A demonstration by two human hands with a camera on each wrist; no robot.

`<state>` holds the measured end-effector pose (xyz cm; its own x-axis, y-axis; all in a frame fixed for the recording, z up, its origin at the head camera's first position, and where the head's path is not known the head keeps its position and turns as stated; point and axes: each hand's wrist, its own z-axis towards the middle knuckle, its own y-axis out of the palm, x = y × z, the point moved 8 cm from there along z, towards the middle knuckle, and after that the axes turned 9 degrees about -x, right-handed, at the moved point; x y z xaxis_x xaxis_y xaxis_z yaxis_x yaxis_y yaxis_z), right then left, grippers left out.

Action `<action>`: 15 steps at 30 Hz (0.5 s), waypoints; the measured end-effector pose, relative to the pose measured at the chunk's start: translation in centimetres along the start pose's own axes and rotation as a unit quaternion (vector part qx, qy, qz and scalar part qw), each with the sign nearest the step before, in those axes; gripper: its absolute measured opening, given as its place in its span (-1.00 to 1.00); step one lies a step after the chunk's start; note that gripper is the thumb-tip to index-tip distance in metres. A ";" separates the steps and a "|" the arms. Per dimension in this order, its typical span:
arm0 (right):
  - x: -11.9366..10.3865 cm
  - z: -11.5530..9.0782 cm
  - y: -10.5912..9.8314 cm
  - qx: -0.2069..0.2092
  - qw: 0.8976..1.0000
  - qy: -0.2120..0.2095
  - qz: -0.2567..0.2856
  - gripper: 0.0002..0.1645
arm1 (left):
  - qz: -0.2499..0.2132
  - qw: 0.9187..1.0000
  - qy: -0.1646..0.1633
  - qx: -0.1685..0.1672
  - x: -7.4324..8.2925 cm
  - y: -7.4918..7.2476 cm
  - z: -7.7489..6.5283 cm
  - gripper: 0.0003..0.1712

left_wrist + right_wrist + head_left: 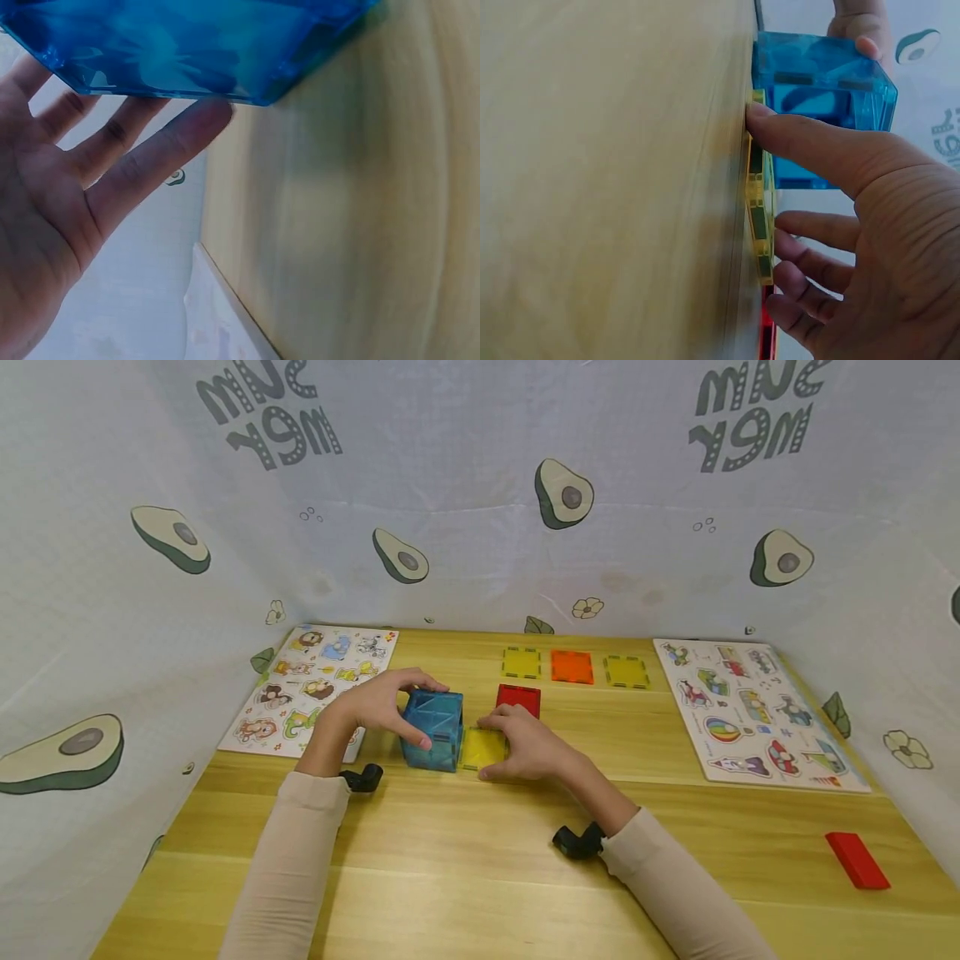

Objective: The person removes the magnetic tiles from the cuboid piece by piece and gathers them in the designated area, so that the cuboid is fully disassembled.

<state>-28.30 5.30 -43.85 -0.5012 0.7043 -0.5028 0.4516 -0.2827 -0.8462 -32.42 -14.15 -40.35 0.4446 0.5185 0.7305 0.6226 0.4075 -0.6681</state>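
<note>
A translucent blue box (433,732) built of magnetic tiles stands on the table. My left hand (382,706) holds it from the left, thumb across the near face and fingers at the far top edge. In the left wrist view, fingertips meet the lower edge of the blue box (172,52). Flat beside its right side lies a yellow magnetic tile (483,748). My right hand (528,745) grips that tile, thumb at the near edge and fingers at the far edge. The right wrist view shows the yellow tile (760,202) edge-on, right against the blue box (825,67).
Behind the right hand lies a red tile (519,699). Farther back, an orange tile (572,667) sits between two yellow tiles (522,662). Picture puzzle boards lie left (258,739) and right (750,718). A red block (857,860) is near the right edge.
</note>
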 end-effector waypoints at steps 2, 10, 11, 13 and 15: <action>-0.1 0.0 0.0 0.001 1.000 0.003 -0.012 -0.05 | -0.002 1.000 0.005 0.005 -0.1 0.0 0.1 -0.03; -0.7 0.0 -0.2 0.015 0.999 0.009 -0.039 -0.12 | -0.005 1.000 0.017 0.021 -0.2 0.0 0.2 -0.02; -0.7 0.0 -0.2 0.015 0.999 0.010 -0.035 -0.13 | -0.006 1.000 0.017 0.023 -0.3 0.0 0.3 -0.02; -0.6 0.0 -0.3 0.015 0.999 0.011 -0.030 -0.14 | -0.010 1.000 0.019 0.023 -0.3 0.1 0.3 -0.03; -0.5 -0.1 -0.5 0.019 1.000 0.009 -0.023 -0.16 | -0.013 0.999 0.020 0.023 -0.3 0.1 0.3 -0.03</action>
<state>-28.18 5.20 -43.11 -0.5077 0.7284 -0.4601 0.3999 -0.2738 -0.8747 -32.71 -14.05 -40.69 0.4546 0.4763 0.7527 0.6044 0.4557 -0.6534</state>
